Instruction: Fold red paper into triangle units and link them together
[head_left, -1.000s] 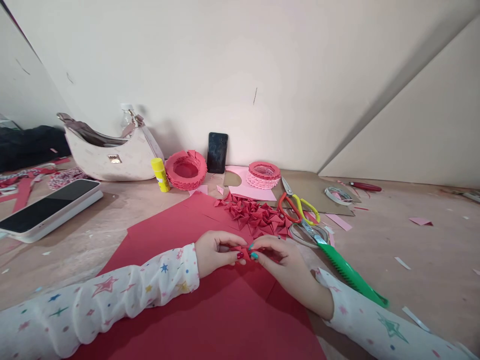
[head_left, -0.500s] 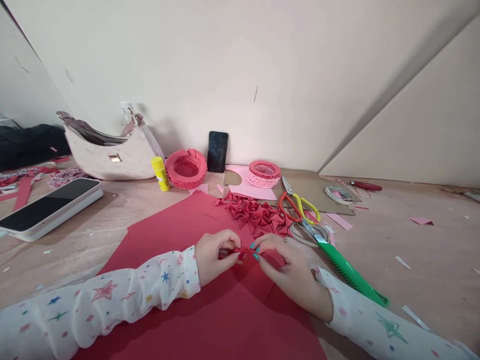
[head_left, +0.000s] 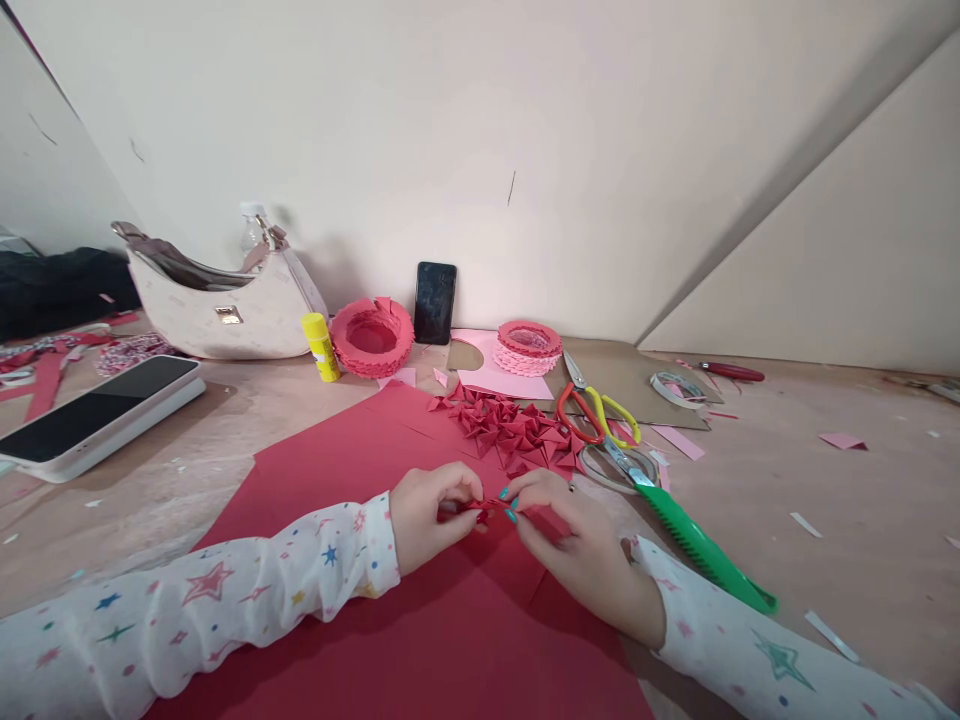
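Between my two hands is a small folded piece of red paper, pinched at both ends. My left hand grips its left end between thumb and fingers, which partly hide it. Fingertips of my right hand close on the other end. Both hands hover over a large red paper sheet. Just beyond them lies a heap of folded red paper pieces. Two rings built of such pieces stand farther back: a red one and a red-and-pink one.
Right of the heap lie red-and-yellow-handled scissors and a green-handled tool. A glue stick, a handbag and a white-cased phone are on the left. A dark phone leans on the wall. Paper scraps dot the table.
My fingers have shifted very slightly around the folded red paper, which both hands still pinch. Nothing else has visibly moved.
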